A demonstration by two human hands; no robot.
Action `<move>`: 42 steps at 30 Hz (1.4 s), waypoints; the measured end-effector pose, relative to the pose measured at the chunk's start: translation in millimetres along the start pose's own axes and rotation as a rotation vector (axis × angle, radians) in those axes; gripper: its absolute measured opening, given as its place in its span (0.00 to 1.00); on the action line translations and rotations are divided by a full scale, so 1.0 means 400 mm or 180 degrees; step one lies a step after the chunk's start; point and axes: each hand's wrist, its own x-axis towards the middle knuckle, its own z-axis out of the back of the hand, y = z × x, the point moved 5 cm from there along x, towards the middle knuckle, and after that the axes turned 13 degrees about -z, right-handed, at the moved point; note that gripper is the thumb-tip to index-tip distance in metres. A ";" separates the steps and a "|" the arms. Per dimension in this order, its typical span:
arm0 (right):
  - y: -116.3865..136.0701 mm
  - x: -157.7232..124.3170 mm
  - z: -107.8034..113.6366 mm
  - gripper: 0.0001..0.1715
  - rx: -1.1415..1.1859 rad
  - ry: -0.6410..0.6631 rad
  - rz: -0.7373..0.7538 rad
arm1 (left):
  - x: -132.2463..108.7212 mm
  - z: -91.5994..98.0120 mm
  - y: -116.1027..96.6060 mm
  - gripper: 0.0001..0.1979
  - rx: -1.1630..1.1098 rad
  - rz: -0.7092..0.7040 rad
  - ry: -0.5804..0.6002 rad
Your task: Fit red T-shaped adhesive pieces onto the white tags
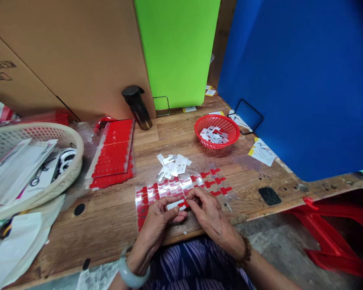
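Between my two hands, near the table's front edge, is a small white card (173, 205) with a red piece (183, 204) at its right end. My left hand (161, 218) grips the card between thumb and fingers. My right hand (206, 211) pinches the red piece where it meets the card. Under and behind the hands lies a clear sheet (186, 183) bearing rows of red T-shaped stickers. Just beyond the sheet sits a loose pile of small white and silvery cards (175, 165). Farther back, a red basket (201, 137) holds more of these cards, some with red on them.
Stacked red sticker sheets (111, 149) lie left, beside a cream basket (75, 161) of packets. A black tumbler (137, 108) stands behind. Green (177, 52) and blue (296, 88) panels rise at the back and right. A red stool (326, 237) is below right.
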 end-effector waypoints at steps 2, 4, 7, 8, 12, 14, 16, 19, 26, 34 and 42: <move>0.003 -0.001 0.000 0.07 -0.0024 -0.0017 0.0015 | 0.001 -0.002 0.000 0.17 0.0001 -0.0002 -0.0014; 0.004 -0.002 0.000 0.07 -0.0046 -0.0027 0.0020 | 0.001 -0.004 0.000 0.18 0.0013 0.0000 -0.0023; 0.002 0.001 -0.001 0.07 -0.0061 -0.0012 0.0008 | 0.000 -0.006 0.000 0.18 0.0023 -0.0018 -0.0075; 0.001 0.003 -0.001 0.07 -0.0054 0.0005 0.0004 | -0.001 -0.006 0.000 0.18 0.0017 -0.0028 -0.0091; -0.006 0.010 0.001 0.06 -0.0010 -0.0002 -0.0009 | -0.005 -0.008 0.002 0.17 -0.0008 -0.0064 -0.0090; -0.011 0.012 0.000 0.05 0.0011 -0.0039 -0.0001 | -0.005 -0.010 0.004 0.17 -0.0005 -0.0055 -0.0088; -0.019 0.014 -0.005 0.05 0.0034 -0.0047 0.0029 | -0.003 -0.011 0.005 0.17 -0.0003 -0.0052 -0.0090; -0.037 0.023 -0.005 0.04 0.0154 -0.0107 -0.0028 | 0.000 -0.011 0.004 0.16 -0.0002 -0.0050 -0.0102; -0.043 0.047 0.022 0.10 0.0582 0.0188 -0.0353 | 0.000 -0.006 -0.006 0.17 -0.0040 0.0011 -0.0158; -0.030 0.035 -0.042 0.14 0.1024 0.1160 -0.0483 | -0.011 -0.012 -0.014 0.22 -0.0023 -0.0060 0.0158; -0.032 0.036 -0.055 0.11 0.1113 0.1152 -0.0569 | -0.004 -0.003 -0.016 0.19 0.0328 -0.0298 0.0019</move>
